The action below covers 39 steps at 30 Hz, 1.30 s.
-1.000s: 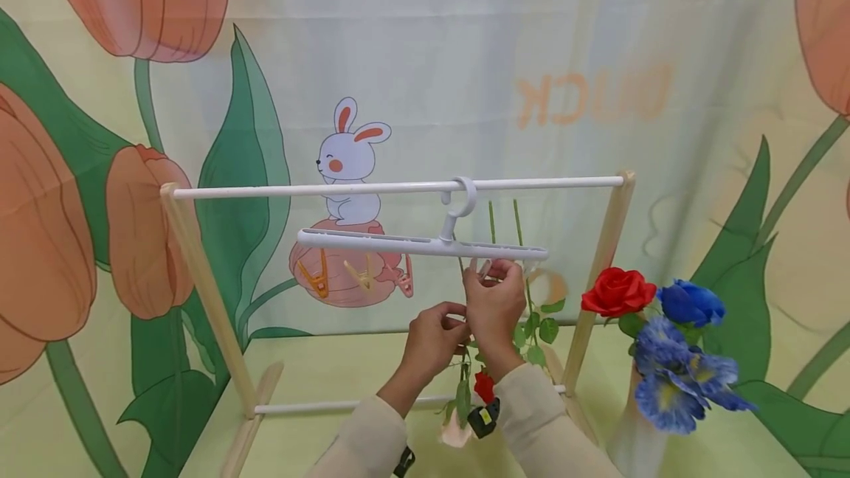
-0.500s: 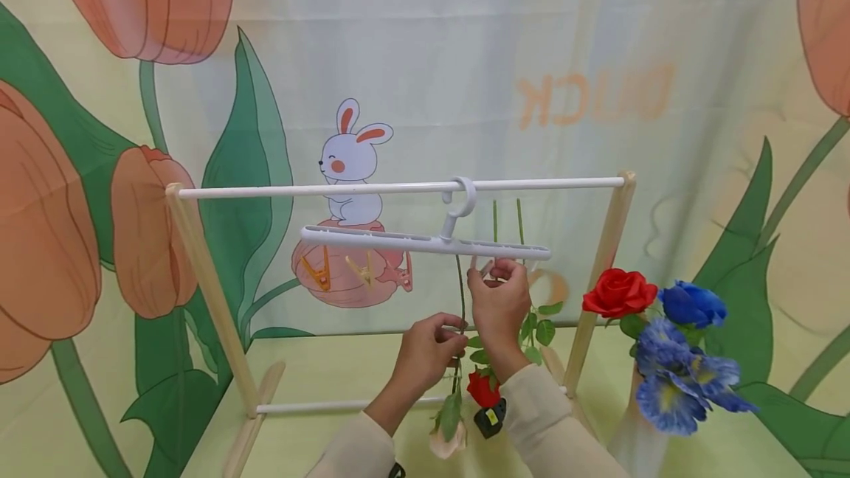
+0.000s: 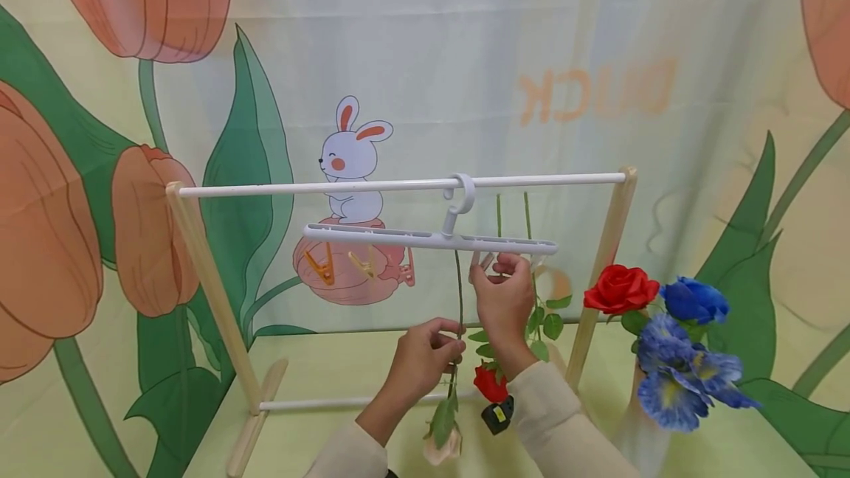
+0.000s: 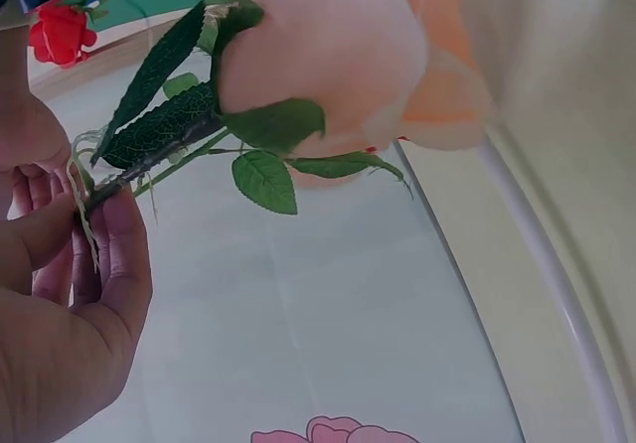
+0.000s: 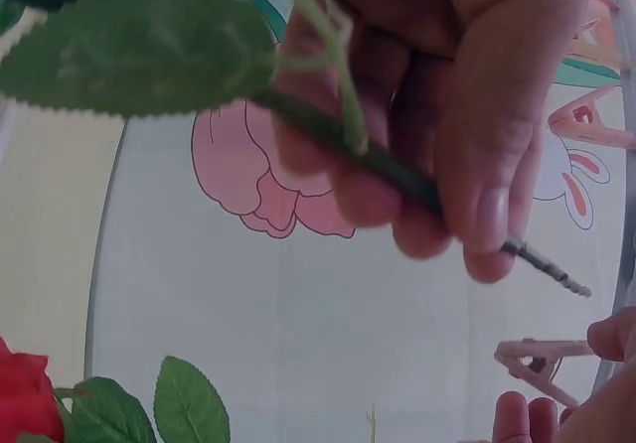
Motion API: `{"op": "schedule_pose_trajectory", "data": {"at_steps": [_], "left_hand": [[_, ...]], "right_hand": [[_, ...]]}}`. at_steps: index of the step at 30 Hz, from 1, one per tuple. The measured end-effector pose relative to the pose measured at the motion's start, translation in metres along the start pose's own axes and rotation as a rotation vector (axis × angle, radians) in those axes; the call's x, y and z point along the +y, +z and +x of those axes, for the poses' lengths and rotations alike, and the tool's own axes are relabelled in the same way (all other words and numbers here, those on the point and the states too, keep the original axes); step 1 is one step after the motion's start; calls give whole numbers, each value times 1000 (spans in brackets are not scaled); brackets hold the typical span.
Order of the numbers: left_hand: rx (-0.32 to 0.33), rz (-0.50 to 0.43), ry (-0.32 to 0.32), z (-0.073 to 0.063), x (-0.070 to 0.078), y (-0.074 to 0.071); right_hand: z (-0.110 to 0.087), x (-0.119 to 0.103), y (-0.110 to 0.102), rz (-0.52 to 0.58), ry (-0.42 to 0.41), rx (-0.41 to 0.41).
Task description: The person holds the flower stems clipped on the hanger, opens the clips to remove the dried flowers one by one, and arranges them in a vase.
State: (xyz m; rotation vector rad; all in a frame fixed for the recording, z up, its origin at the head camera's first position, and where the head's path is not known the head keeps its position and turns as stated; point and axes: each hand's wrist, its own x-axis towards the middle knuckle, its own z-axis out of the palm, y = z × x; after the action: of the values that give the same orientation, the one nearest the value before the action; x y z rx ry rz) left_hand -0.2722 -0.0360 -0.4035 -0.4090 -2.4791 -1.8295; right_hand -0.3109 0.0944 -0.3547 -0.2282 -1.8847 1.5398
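Note:
My left hand (image 3: 421, 360) pinches the dark stem (image 3: 460, 286) of a pale peach rose (image 3: 443, 442), which hangs bloom-down below it. In the left wrist view, the peach rose (image 4: 328, 66) spreads its leaves beside my fingers. The stem's upper end overlaps the white hanger (image 3: 398, 241) in the head view. Just under the hanger's right half, my right hand (image 3: 503, 301) pinches a pale pink clip (image 3: 488, 260). That clip (image 5: 537, 366) shows at the lower right of the right wrist view, its far handle partly covered by fingers; above it, the bare stem tip sticks out past my left fingertips.
The hanger hooks over a white rod (image 3: 319, 189) of a wooden rack (image 3: 215, 301). Orange (image 3: 322, 269), yellow (image 3: 363, 265) and pink (image 3: 408, 270) clips hang along its left side. A red rose (image 3: 491, 383) hangs bloom-down behind my right wrist. Red and blue flowers (image 3: 693, 300) stand in a vase (image 3: 640, 434).
My left hand has shifted slightly left and down with the peach rose, and more of its stem shows. My right hand stays at the clip, a little further right.

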Motion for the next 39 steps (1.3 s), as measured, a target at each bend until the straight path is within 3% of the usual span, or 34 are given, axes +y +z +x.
{"op": "schedule_pose_trajectory", "data": {"at_steps": [4,7,15,20,23,26,31,39], "left_hand": [[-18,47,32,-5,0,-4],[-9,161,78,-9,0,-11],[53,436,162,-23,2,-34],[71,590,292,-29,6,-39],[79,665,348,-31,13,-38],[76,710,367,-33,20,-37],[51,717,350,-34,27,-36],[18,703,309,-36,25,-35]], "right_hand": [[0,4,-11,1,-61,-36],[1,11,-21,-41,-203,-54],[-7,29,-43,-272,-794,-109],[-19,38,-43,-380,-1190,-166],[-26,42,-38,-393,-1348,-169],[-31,45,-34,-395,-1405,-175],[-36,47,-36,-411,-1409,-221],[-42,55,-40,-385,-1436,-267]]}}
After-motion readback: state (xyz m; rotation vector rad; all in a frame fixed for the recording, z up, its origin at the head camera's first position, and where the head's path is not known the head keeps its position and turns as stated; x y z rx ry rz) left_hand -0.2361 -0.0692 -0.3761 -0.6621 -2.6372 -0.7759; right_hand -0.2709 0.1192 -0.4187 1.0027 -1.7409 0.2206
